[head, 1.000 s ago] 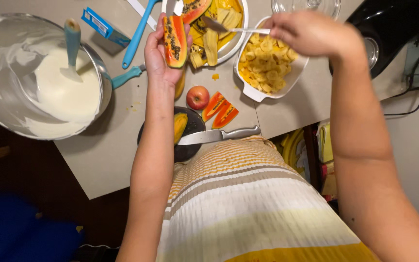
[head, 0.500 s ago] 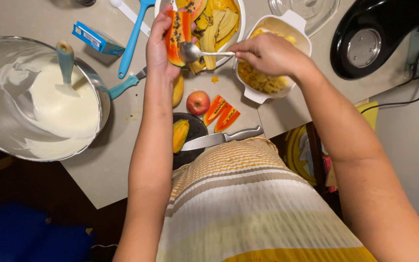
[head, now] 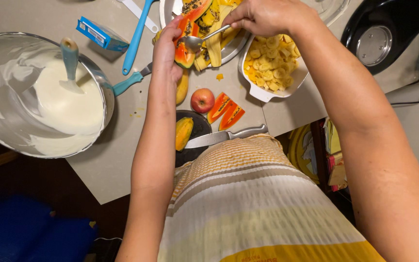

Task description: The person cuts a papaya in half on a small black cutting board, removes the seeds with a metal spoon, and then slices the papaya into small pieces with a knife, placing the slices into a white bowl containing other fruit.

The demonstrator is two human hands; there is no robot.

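My left hand (head: pixel 167 48) has its fingers wrapped around a papaya slice (head: pixel 185 44), held just over the near rim of the metal plate (head: pixel 233 46). My right hand (head: pixel 263 15) pinches a spoon (head: pixel 201 40), bowl against the flesh. I judge the slice soft, wet and slippery; best gripped by the rind. Near of the plate: one apple (head: pixel 202 100), two papaya wedges (head: pixel 225 109), one knife (head: pixel 226 137). Right of it, one white dish (head: pixel 267 92) of banana slices.

Orange papaya slice (head: pixel 185 46), red apple (head: pixel 202 100)
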